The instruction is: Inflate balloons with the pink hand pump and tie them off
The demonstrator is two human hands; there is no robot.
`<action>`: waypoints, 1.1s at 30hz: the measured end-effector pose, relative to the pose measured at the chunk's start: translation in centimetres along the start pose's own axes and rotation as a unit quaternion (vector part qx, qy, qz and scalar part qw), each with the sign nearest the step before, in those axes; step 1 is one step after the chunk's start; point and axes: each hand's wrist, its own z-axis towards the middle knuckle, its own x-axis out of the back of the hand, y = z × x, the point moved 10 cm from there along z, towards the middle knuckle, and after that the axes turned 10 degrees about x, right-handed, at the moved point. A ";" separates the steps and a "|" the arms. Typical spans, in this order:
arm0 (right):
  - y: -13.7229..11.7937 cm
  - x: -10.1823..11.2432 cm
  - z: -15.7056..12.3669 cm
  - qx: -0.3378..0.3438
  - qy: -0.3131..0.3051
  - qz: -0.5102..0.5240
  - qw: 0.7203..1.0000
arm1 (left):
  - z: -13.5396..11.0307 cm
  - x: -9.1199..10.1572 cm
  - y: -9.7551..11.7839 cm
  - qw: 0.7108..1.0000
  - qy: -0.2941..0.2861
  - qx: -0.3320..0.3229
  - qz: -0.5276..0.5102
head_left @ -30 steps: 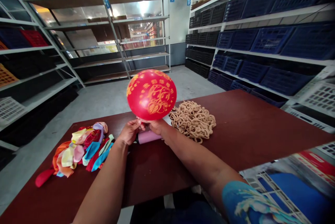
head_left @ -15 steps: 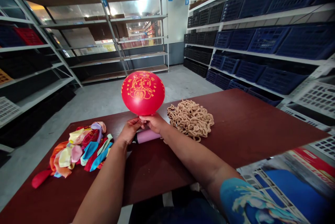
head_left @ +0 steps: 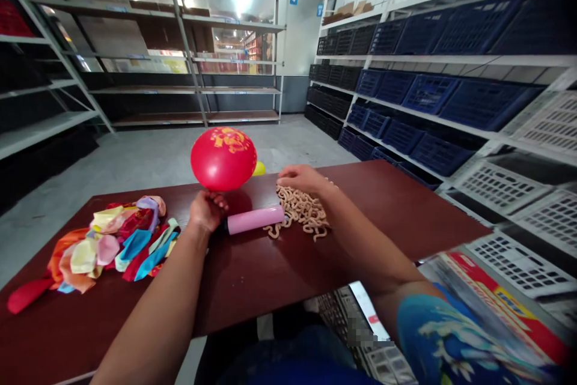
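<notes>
A blown-up red balloon (head_left: 224,160) with a yellow print stands over the table, its neck down in my left hand (head_left: 208,211). The fingers of that hand are closed round the neck, which they hide. My right hand (head_left: 303,178) reaches over a heap of tan, twisted cord-like pieces (head_left: 304,209), palm down with fingers stretched out to the left. Between the hands lies a pink cylinder (head_left: 256,220) with a dark end, like a balloon pump. Loose uninflated balloons (head_left: 108,247) in many colours are piled left of my left hand.
The dark red table (head_left: 270,277) spans the front. Something yellow and round (head_left: 259,169) shows behind its far edge. Blue crates (head_left: 433,97) fill the right-hand shelves, with white crates (head_left: 518,253) nearer. A metal shelf rack (head_left: 189,66) stands at the back.
My right hand has let go of the balloon's neck and moved right, over the tan heap. The balloon has tilted and shifted slightly left in view. The view has turned to the right.
</notes>
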 end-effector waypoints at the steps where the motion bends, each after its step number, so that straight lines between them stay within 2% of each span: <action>1: 0.8 1.8 -0.6 -0.004 -0.007 -0.040 0.999 | 0.0 -0.1 -0.1 1.000 -0.005 0.008 -0.009; 3: 2.8 4.7 -2.1 -0.022 -0.017 -0.130 0.991 | 0.1 -0.1 -0.2 1.000 -0.015 0.016 -0.018; 5: 4.8 6.7 -3.5 -0.034 -0.027 -0.230 0.972 | 0.2 -0.2 -0.3 0.999 -0.019 0.020 -0.023; 8: 7.1 7.0 -5.1 -0.017 -0.060 -0.292 0.954 | 0.5 -0.1 -0.2 0.999 -0.020 0.011 -0.030; 11: 8.0 6.6 -5.9 0.003 -0.072 -0.288 0.955 | 0.4 0.0 0.0 0.999 -0.013 0.004 -0.029; 14: 7.4 7.2 -6.1 0.011 -0.050 -0.269 0.962 | 0.3 0.0 0.1 1.000 -0.006 -0.002 -0.021; 17: 5.5 8.1 -5.7 0.021 -0.019 -0.247 0.969 | 0.2 -0.3 0.3 1.000 -0.011 -0.016 -0.016; 20: 3.0 9.3 -5.3 0.029 0.057 -0.236 0.970 | 0.0 -0.9 0.6 0.999 -0.027 -0.032 -0.010; 22: 1.5 9.3 -5.0 0.035 0.091 -0.221 0.970 | -0.3 -1.5 0.7 0.998 -0.046 -0.040 -0.005; 24: 0.5 7.6 -4.4 0.038 0.069 -0.144 0.986 | -0.8 -2.4 0.7 0.996 -0.076 -0.043 0.003; 27: -1.8 3.4 -3.2 0.079 0.004 -0.044 0.996 | -2.0 -3.9 0.5 0.992 -0.115 -0.041 0.025; 29: -4.1 0.4 -2.4 0.129 -0.035 -0.036 0.990 | -2.6 -4.4 0.3 0.992 -0.111 -0.040 0.042; 33: -8.1 -5.5 -1.0 0.205 -0.117 -0.088 0.968 | -3.4 -5.3 -1.0 0.992 -0.100 -0.005 0.075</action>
